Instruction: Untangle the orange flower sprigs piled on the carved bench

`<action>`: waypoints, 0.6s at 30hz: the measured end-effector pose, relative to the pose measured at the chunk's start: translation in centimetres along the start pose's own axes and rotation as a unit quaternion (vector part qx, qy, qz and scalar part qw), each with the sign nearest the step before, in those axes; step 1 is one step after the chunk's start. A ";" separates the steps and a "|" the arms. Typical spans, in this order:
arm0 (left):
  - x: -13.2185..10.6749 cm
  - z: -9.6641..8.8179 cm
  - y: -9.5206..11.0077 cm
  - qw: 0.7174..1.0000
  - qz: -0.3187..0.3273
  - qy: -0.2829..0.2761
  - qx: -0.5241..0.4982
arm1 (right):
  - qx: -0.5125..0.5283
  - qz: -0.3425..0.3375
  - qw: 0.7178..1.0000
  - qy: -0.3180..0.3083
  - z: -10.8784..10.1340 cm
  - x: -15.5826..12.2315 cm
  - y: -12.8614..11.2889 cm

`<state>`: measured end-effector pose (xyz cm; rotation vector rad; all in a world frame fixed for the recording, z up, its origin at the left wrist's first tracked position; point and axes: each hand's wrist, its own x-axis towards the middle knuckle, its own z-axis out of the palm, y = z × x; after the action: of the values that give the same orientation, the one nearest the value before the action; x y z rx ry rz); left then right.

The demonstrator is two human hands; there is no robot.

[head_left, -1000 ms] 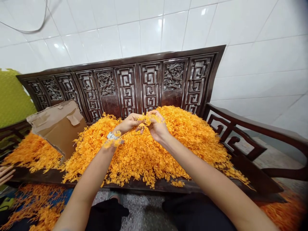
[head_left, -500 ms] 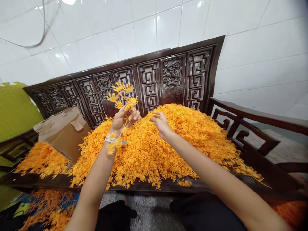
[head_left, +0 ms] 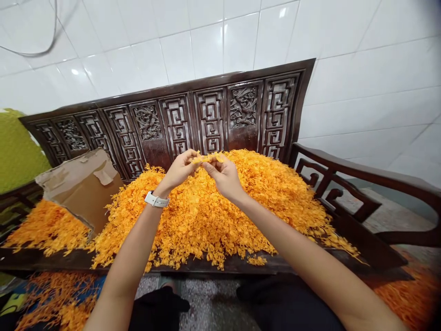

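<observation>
My left hand, with a white-strapped watch on its wrist, is closed in a pinch on a small yellow-orange artificial flower piece. My right hand grips the same piece from the other side, so the fingertips nearly meet. Fingers hide much of the piece. Both hands hover over a large heap of yellow-orange flower pieces on a dark carved wooden bench.
A piece of torn cardboard stands at the left, with more orange pieces beside it. The bench's backrest and right armrest border the heap. Orange stems lie below at left, and an orange pile at lower right.
My hands have come together; the right has moved onto a flower piece. The dangling yellow flower cluster at my left hand and wrist no longer shows. The view has shifted slightly.
</observation>
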<state>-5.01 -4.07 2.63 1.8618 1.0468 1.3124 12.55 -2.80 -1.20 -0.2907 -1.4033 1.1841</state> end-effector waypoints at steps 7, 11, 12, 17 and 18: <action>-0.4 -0.8 0.3 0.986 0.110 0.004 0.125 | -0.067 -0.019 0.998 -0.003 -0.7 0.3 0.8; -0.2 -0.5 0.3 0.987 0.132 0.012 0.085 | -0.087 -0.037 0.995 0.017 -0.9 0.5 1.1; -0.2 -0.5 0.4 0.992 0.116 0.025 0.035 | -0.084 -0.039 0.996 0.011 -1.0 0.5 1.1; -0.3 0.4 1.2 0.969 0.038 0.074 -0.234 | -0.039 -0.040 0.998 -0.013 -0.6 0.5 0.0; -0.3 0.7 1.3 0.961 0.026 0.079 -0.262 | -0.020 -0.040 0.999 -0.025 -0.4 0.4 -0.3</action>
<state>-4.10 -4.96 3.39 1.4090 0.6379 1.6054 12.87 -2.41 -0.82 -0.2323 -1.4706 1.1042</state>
